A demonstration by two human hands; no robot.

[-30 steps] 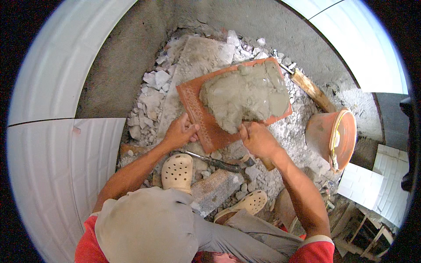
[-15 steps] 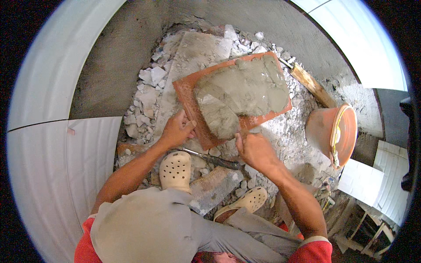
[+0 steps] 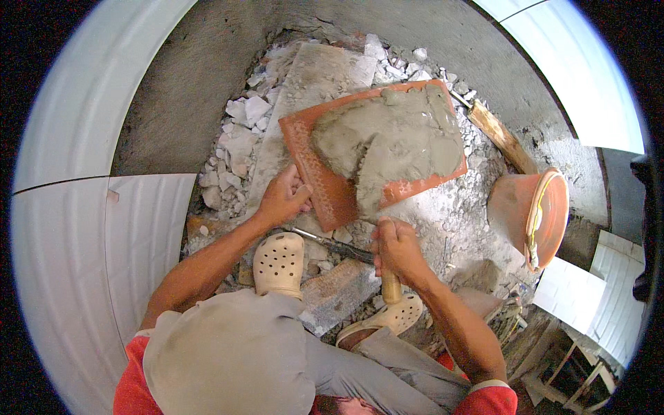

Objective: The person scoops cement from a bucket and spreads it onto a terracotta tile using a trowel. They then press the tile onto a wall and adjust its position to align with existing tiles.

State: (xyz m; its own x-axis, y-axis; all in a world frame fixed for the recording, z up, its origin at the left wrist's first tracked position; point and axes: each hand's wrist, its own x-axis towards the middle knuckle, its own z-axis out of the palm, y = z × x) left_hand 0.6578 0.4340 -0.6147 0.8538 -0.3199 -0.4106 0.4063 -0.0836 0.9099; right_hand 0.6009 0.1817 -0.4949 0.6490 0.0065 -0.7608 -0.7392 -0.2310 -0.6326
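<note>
A reddish-brown tile, tilted over the rubble, carries a thick bed of wet grey mortar. My left hand is closed on the tile's left edge, fingers curled round it. In my right hand is a trowel, its wooden handle sticking out below the fist toward me. The trowel's blade is at the near edge of the tile, hard to tell from the grey mortar there. Along the near side of the mortar runs a ragged edge, with bare tile to its left.
Broken rubble surrounds the tile. A tilted orange bucket stands at right, near a wooden-handled tool. By my beige clogs lie a dark-handled tool and a rough block. White tiles cover the left wall.
Mortar has been pushed rightward off the tile's near-left part, baring more tile. My right hand has turned and shifted slightly nearer, bringing the trowel handle into sight. My left hand keeps its hold.
</note>
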